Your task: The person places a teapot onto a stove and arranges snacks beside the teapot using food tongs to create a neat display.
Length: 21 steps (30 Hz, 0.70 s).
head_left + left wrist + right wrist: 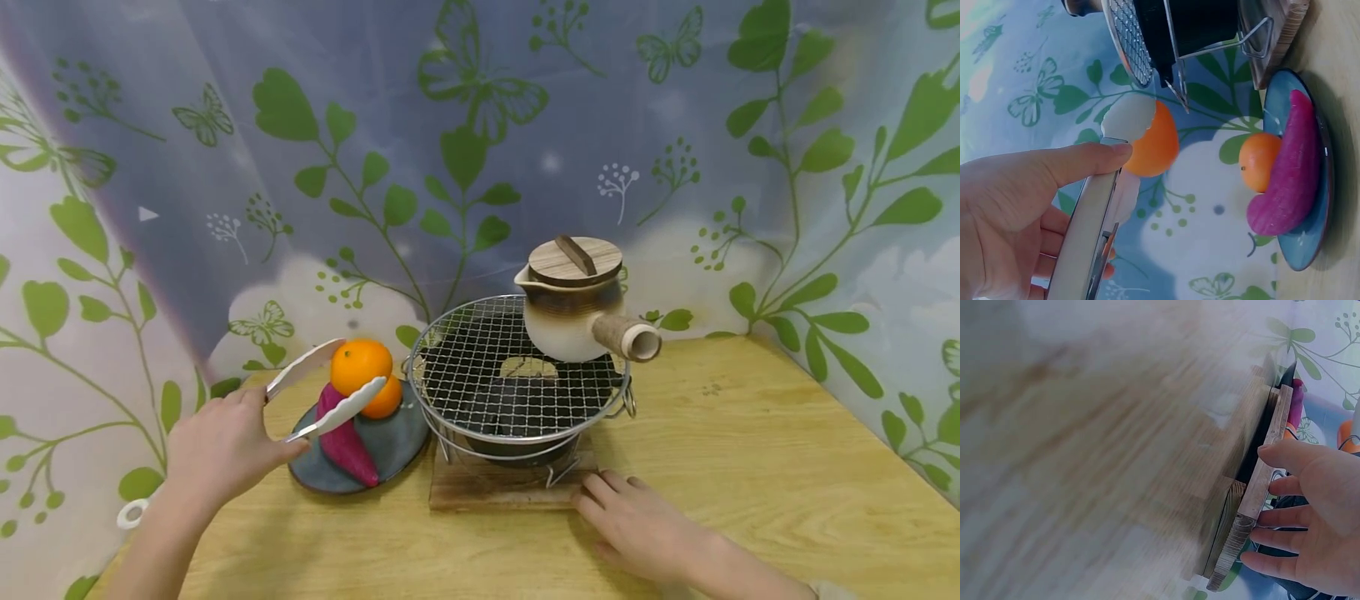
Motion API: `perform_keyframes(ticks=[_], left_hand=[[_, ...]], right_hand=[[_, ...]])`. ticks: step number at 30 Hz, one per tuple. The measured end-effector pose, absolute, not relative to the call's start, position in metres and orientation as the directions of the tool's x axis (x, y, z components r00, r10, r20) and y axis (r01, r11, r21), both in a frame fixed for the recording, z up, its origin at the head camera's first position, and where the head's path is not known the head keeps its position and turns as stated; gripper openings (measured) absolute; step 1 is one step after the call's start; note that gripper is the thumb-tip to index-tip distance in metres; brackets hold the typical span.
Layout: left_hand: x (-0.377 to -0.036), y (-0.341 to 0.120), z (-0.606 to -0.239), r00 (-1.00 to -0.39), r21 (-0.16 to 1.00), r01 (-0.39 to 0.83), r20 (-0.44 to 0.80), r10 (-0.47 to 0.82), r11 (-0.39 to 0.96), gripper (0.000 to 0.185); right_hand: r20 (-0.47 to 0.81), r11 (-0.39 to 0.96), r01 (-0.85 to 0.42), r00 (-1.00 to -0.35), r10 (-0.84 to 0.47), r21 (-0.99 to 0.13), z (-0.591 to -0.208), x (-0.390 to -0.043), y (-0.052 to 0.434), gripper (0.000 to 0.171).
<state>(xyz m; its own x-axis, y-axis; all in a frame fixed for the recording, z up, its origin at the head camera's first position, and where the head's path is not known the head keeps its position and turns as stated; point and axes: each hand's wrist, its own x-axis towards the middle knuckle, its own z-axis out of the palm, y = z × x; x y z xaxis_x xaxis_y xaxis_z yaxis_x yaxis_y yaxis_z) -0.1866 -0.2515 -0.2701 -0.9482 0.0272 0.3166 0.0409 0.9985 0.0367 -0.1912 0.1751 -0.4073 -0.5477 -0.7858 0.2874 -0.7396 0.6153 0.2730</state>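
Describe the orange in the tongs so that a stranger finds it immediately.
Find the round wire grill. Left of it stands a dark plate; above this, tongs in the left hand grip the orange. Unlike the other orange, resting by the purple sweet potato, it is raised.

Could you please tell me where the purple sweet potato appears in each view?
Head: purple sweet potato, lower left of centre, on the plate.
Left wrist: purple sweet potato, right side, on the plate.
Right wrist: purple sweet potato, upper right, partly hidden.
Shared landmark: wooden board beneath the grill.
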Motion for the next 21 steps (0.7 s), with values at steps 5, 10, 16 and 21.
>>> perform_keyframes(ticks=[5, 10, 16, 21], left_hand=[[-0.187, -0.249, -0.263, -0.937, 0.028, 0.059, 0.347, 0.046, 0.998, 0.072], [-0.187, -0.244, -0.257, -0.935, 0.020, 0.068, 0.351, 0.057, 0.997, 0.070], [-0.188, -0.237, -0.251, -0.933, 0.026, 0.083, 0.353, 0.068, 0.996, 0.074], [-0.190, -0.232, -0.245, -0.916, 0.012, 0.108, 0.390, 0.095, 0.994, 0.071]], right_hand=[[0.263, 0.615, -0.734, -0.557, -0.787, 0.287, -0.405, -0.191, 0.175, 0.053], [0.264, 0.608, -0.736, -0.549, -0.793, 0.298, -0.406, -0.191, 0.176, 0.054], [0.278, 0.605, -0.736, -0.539, -0.795, 0.303, -0.408, -0.193, 0.176, 0.054], [0.288, 0.607, -0.738, -0.537, -0.793, 0.296, -0.408, -0.194, 0.177, 0.054]])
